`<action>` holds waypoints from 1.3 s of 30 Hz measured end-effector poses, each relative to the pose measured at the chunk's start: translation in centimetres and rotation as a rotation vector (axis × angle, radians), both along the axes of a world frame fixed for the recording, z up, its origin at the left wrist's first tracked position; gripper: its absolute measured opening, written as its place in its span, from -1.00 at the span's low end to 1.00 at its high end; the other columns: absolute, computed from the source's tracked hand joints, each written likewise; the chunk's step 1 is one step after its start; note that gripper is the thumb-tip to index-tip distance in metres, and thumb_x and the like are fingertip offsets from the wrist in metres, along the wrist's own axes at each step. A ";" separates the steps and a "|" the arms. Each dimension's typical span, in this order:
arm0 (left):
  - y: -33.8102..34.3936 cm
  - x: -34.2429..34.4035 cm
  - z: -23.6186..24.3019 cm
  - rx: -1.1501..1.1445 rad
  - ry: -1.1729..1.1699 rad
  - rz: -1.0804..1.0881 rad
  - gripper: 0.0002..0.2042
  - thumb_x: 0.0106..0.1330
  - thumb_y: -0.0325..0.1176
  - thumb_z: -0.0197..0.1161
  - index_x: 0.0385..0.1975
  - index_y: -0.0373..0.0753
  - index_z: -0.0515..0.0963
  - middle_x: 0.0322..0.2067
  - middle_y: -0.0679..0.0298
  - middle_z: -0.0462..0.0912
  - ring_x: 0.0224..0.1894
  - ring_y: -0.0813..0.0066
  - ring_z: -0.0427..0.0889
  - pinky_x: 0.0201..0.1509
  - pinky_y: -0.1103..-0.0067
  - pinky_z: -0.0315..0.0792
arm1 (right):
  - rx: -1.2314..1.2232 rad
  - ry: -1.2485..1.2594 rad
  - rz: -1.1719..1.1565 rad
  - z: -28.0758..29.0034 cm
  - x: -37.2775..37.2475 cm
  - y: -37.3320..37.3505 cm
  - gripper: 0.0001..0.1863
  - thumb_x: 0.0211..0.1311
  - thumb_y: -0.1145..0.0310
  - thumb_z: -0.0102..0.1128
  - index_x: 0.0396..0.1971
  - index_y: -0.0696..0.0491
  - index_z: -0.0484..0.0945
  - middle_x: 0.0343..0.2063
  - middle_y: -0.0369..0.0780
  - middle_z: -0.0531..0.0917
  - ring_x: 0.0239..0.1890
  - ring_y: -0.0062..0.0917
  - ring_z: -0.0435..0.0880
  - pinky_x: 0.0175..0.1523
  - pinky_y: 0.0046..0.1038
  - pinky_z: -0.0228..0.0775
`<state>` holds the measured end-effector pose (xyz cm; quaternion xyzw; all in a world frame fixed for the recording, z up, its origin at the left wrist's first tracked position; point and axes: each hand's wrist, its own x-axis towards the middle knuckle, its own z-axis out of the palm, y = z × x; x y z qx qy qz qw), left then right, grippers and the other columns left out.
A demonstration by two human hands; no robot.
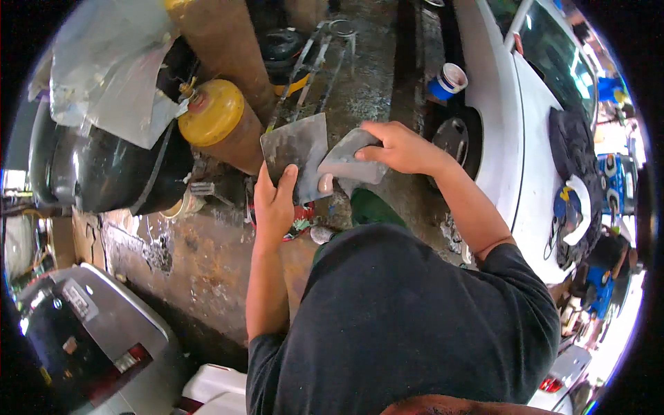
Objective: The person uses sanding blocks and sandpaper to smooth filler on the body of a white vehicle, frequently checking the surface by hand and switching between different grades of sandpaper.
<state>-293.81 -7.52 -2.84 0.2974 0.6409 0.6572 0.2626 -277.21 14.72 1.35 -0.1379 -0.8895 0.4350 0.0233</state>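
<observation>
My left hand [275, 197] grips a square grey plate [296, 142] smeared with lighter material, thumb over its face. A small pinkish lump [325, 182] sits near the plate's lower right corner. Just to the right, my right hand [398, 147] pinches a grey, flat spreader [346, 160] with a pale lower band, its left end at the plate's right edge.
Yellow-topped cylinders [211, 111] and a black tank [111, 173] stand left, under plastic sheeting [104, 62]. A white car [498, 221] borders the right, near a blue-and-white tub [446, 81]. A metal frame [318, 59] lies ahead on the stained floor [187, 270]. A silver vehicle part [124, 311] is lower left.
</observation>
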 end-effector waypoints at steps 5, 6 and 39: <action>1.5 -0.6 1.8 -0.091 0.038 0.216 -0.69 0.48 -0.37 0.13 0.11 -0.41 0.46 -0.04 0.19 0.62 -0.02 0.47 0.52 0.13 0.51 0.39 | 0.060 -0.030 0.189 0.4 -4.2 1.9 -0.43 0.28 0.13 0.33 0.04 0.32 0.47 -0.14 0.15 0.65 -0.04 -0.01 0.64 0.01 -0.19 0.44; 2.1 -0.8 2.3 -0.056 0.059 0.241 -0.69 0.48 -0.37 0.13 0.11 -0.41 0.46 -0.04 0.19 0.62 -0.02 0.47 0.52 0.13 0.51 0.39 | 0.056 -0.013 0.233 0.8 -5.0 2.4 -0.43 0.28 0.13 0.33 0.04 0.32 0.47 -0.14 0.15 0.65 -0.04 -0.01 0.64 0.01 -0.19 0.44; -2.9 16.8 -8.6 -0.295 -0.233 1.779 -0.53 0.52 -0.31 0.11 0.29 -0.47 0.27 0.20 0.05 0.45 0.15 0.35 0.46 0.30 0.45 0.32 | 0.565 -0.174 0.540 -33.1 -20.5 13.3 -0.79 0.33 0.37 0.09 -0.07 0.03 0.44 -0.31 -0.01 0.71 -0.28 -0.05 0.74 -0.23 0.07 0.53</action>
